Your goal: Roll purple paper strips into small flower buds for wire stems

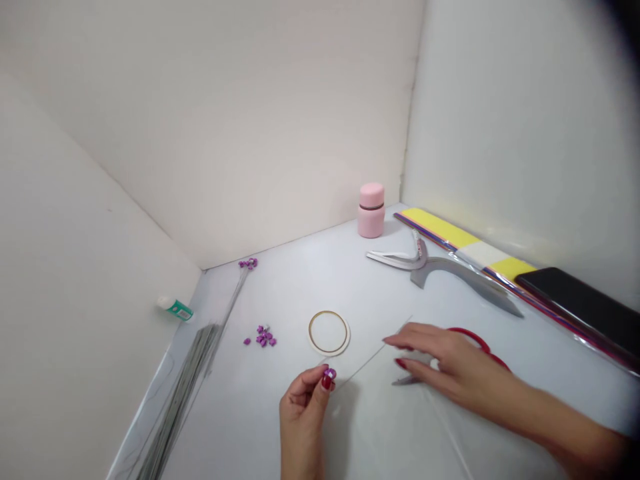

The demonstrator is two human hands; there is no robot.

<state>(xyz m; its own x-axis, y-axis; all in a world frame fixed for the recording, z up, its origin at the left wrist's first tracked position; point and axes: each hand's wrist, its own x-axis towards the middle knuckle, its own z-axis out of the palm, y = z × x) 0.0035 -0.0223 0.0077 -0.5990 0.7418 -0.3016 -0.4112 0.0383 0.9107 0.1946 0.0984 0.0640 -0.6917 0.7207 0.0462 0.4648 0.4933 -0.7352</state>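
Observation:
My left hand, low in the middle of the view, pinches a small shiny purple bead between thumb and fingers. From it a thin wire slants up and right, past the index fingertip of my right hand. That hand's thumb and index finger are apart, and the fingertip seems to touch the wire. Scissors with red handles lie under my right hand, partly hidden. Just above my left hand lies a thin roll of double-sided tape. Several purple beads rest in a small heap to the left.
A bundle of wires lies at left, near wires with purple tips. A glue stick is by the left edge. Farther back are a pink jar, grey-handled pliers, coloured sheets and a black phone.

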